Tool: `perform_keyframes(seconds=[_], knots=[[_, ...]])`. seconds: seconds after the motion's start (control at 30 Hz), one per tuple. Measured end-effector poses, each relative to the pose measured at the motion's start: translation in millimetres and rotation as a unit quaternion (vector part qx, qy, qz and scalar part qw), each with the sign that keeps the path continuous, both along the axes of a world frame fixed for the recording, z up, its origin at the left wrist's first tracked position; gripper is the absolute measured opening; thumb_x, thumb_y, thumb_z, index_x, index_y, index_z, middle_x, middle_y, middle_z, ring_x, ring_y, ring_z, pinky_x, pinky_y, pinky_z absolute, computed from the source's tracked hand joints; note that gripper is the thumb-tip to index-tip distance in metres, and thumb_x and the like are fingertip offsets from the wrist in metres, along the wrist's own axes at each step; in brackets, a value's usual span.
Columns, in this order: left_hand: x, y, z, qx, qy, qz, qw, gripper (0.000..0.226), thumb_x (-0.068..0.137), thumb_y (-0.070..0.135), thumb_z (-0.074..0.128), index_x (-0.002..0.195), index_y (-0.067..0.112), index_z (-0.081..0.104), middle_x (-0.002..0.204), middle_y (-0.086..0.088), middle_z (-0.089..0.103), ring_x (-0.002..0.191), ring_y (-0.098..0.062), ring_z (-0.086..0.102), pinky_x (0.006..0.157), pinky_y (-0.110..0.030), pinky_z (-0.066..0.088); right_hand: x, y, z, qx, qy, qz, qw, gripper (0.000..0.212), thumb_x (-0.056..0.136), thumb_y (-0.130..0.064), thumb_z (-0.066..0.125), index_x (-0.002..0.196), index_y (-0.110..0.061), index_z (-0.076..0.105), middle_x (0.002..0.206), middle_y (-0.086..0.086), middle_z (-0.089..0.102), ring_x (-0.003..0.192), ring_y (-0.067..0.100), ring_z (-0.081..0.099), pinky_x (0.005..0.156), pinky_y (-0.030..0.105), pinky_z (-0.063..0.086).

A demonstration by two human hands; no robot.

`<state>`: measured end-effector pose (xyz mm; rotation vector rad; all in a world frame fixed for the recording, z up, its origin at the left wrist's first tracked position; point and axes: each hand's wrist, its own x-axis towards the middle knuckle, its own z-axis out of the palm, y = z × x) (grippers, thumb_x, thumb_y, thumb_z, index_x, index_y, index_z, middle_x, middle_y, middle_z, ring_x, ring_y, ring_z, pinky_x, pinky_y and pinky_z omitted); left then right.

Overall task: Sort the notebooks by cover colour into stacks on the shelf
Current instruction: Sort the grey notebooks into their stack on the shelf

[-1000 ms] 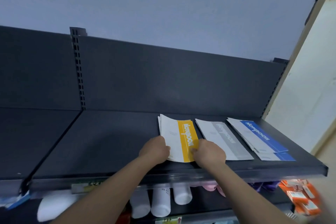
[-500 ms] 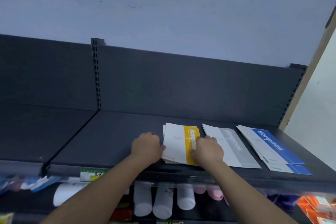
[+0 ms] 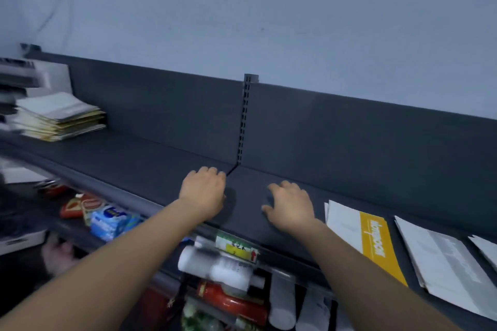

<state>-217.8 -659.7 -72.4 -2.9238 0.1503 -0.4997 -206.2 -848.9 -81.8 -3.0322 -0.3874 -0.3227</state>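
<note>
Yellow stack (image 3: pixel 373 242) sits at the shelf's (image 3: pixel 150 169) right front edge, with the grey stack (image 3: pixel 443 258) beside it. The left hand (image 3: pixel 203 191) and right hand (image 3: pixel 290 207) hover mid-shelf, loose and empty. It looks like a pause between notebooks; the next move is a reach to the pile (image 3: pixel 59 115) at the far left end.

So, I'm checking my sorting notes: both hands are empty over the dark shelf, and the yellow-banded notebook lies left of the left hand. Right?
Not quite. The head view shows the yellow-banded notebook lying right of the right hand, not left of the left hand. The rest holds: both hands are empty over the dark shelf.
</note>
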Motion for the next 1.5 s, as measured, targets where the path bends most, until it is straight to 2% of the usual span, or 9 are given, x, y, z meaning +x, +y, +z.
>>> perform_keyframes(seconds=[0.33, 0.9, 1.37, 1.5], knots=[[-16, 157, 15, -0.003, -0.019, 0.118, 0.993, 0.039, 0.092, 0.041, 0.053, 0.121, 0.015, 0.05, 0.123, -0.005, 0.054, 0.118, -0.024, 0.05, 0.091, -0.036, 0.042, 25, 162, 13, -0.013, -0.004, 0.112, 0.994, 0.05, 0.093, -0.044, 0.053, 0.136, -0.019, 0.046, 0.132, 0.008, 0.05, 0.123, 0.028, 0.043, 0.101, 0.039, 0.037], [2, 396, 24, -0.007, -0.004, 0.187, 0.982, 0.034, 0.094, 0.035, 0.05, 0.119, 0.013, 0.05, 0.12, -0.006, 0.054, 0.116, -0.025, 0.049, 0.089, -0.036, 0.041, 71, 413, 18, 0.01, 0.006, 0.18, 0.984, 0.05, 0.092, -0.044, 0.054, 0.135, -0.019, 0.047, 0.131, 0.007, 0.05, 0.124, 0.026, 0.044, 0.1, 0.038, 0.037], [92, 523, 20, -0.021, -0.01, 0.22, 0.975, 0.036, 0.095, 0.037, 0.05, 0.121, 0.013, 0.05, 0.12, -0.007, 0.054, 0.116, -0.026, 0.049, 0.089, -0.036, 0.041, 170, 558, 17, 0.028, 0.007, 0.221, 0.975, 0.05, 0.093, -0.045, 0.053, 0.134, -0.019, 0.047, 0.13, 0.005, 0.051, 0.124, 0.025, 0.043, 0.101, 0.038, 0.037], [126, 560, 23, -0.022, -0.009, 0.236, 0.971, 0.029, 0.094, 0.033, 0.048, 0.116, 0.013, 0.051, 0.115, -0.007, 0.055, 0.11, -0.026, 0.051, 0.083, -0.036, 0.043, 206, 597, 17, 0.033, 0.02, 0.229, 0.973, 0.05, 0.093, -0.048, 0.051, 0.134, -0.019, 0.048, 0.132, 0.005, 0.05, 0.126, 0.024, 0.042, 0.103, 0.038, 0.036]])
